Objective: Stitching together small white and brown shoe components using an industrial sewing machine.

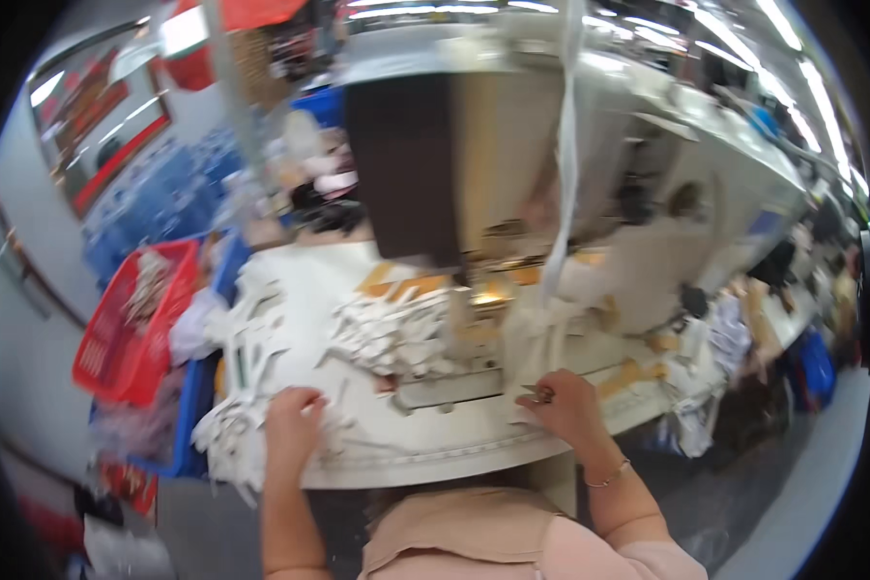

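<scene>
In the head view, the right grip (567, 411) is closed on small, silvery metal snips (541, 394), their point toward the left above a curved-edged white table (306, 304). The left grip (293, 425) has bent fingers, though whether it holds anything cannot be told; narrow white strips (230, 445) lie just left of it, and a red plastic basket (101, 360) sits farther left. Between and beyond both grips are heaped small, flat white pieces (391, 333), beside a bulky sewing machine with a dark panel (403, 164).
</scene>
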Tool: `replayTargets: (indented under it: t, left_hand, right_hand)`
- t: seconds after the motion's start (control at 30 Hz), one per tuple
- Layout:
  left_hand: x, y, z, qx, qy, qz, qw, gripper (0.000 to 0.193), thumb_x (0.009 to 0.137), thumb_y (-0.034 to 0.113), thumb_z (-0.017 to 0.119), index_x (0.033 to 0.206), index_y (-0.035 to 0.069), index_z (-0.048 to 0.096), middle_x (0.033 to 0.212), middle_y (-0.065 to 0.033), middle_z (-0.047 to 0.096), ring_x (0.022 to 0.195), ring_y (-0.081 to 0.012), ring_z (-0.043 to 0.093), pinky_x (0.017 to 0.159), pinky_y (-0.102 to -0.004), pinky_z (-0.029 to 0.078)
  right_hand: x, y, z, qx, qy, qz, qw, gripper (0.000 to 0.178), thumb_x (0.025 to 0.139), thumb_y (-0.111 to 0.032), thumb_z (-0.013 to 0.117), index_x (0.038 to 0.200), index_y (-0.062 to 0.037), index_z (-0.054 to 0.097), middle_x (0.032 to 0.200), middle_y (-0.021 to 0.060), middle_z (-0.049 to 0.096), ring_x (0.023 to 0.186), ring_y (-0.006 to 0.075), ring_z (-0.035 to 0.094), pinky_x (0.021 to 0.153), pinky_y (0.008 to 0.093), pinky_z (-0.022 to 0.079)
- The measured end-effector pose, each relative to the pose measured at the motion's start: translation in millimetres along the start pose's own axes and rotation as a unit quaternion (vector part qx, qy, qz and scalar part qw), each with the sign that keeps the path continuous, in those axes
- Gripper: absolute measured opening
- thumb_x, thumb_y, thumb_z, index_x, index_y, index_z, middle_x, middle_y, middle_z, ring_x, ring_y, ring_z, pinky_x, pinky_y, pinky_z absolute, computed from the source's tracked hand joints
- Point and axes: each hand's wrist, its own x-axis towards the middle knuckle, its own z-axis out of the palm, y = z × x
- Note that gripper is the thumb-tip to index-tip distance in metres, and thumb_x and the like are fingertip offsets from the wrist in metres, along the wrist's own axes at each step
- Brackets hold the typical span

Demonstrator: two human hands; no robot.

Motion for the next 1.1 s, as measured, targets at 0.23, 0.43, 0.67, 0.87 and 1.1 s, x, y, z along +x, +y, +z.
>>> replayTargets:
  t: [0.23,0.43,0.67,0.87,1.1]
  left_hand:
    - [-29.0,22.7,-10.7,0.01,-0.011,-0.066,0.998,0.01,0.076,0.014,0.067,0.078,0.005,0.066,0.078,-0.0132,0.061,0.077,-0.0326,0.058,0.069,-0.0405,0.047]
    - [-6.5,14.8,27.5,0.067,0.005,-0.114,0.991,0.032,0.075,0.019,0.07,0.101,0.003,0.061,0.084,-0.0125,0.063,0.082,-0.0307,0.06,0.073,-0.0382,0.048]
    - [3.2,40.0,30.3,-0.162,-0.079,-0.036,0.983,0.013,0.08,0.003,0.063,0.093,0.003,0.064,0.075,-0.0092,0.058,0.069,-0.0199,0.061,0.063,-0.0281,0.048]
    - [8.8,140.8,29.3,-0.419,-0.24,-0.032,0.875,0.014,0.085,0.007,0.063,0.097,0.0,0.062,0.078,-0.003,0.061,0.069,-0.0072,0.054,0.059,-0.0224,0.047]
    - [19.6,163.0,52.5,-0.366,-0.362,-0.046,0.856,0.014,0.083,0.012,0.067,0.09,0.001,0.063,0.074,0.0012,0.059,0.062,-0.0025,0.051,0.048,-0.0183,0.04]
  right_hand:
    - [-0.7,-9.2,17.9,-0.024,-0.052,-0.001,0.998,0.035,0.065,-0.024,0.078,0.088,-0.0046,0.059,0.081,0.012,0.064,0.079,0.0298,0.062,0.07,0.0385,0.049]
    - [-1.2,-5.1,18.8,0.088,0.001,-0.002,0.996,0.032,0.065,-0.014,0.076,0.089,-0.0006,0.061,0.072,0.011,0.061,0.066,0.0224,0.058,0.064,0.0332,0.047]
    - [9.0,13.4,-21.3,0.451,-0.003,0.089,0.888,0.02,0.086,-0.015,0.062,0.071,-0.0014,0.059,0.065,-0.0066,0.053,0.056,0.0009,0.037,0.048,0.0201,0.031]
    - [-4.0,-13.0,-31.5,0.492,-0.028,0.07,0.867,0.016,0.089,-0.013,0.059,0.084,0.0015,0.065,0.069,-0.0052,0.057,0.06,0.0007,0.043,0.053,0.0186,0.036]
    - [-8.7,-33.1,-20.7,0.48,-0.005,-0.002,0.877,0.018,0.09,-0.008,0.057,0.076,0.0028,0.057,0.072,-0.0033,0.059,0.063,0.0005,0.04,0.053,0.0183,0.034]
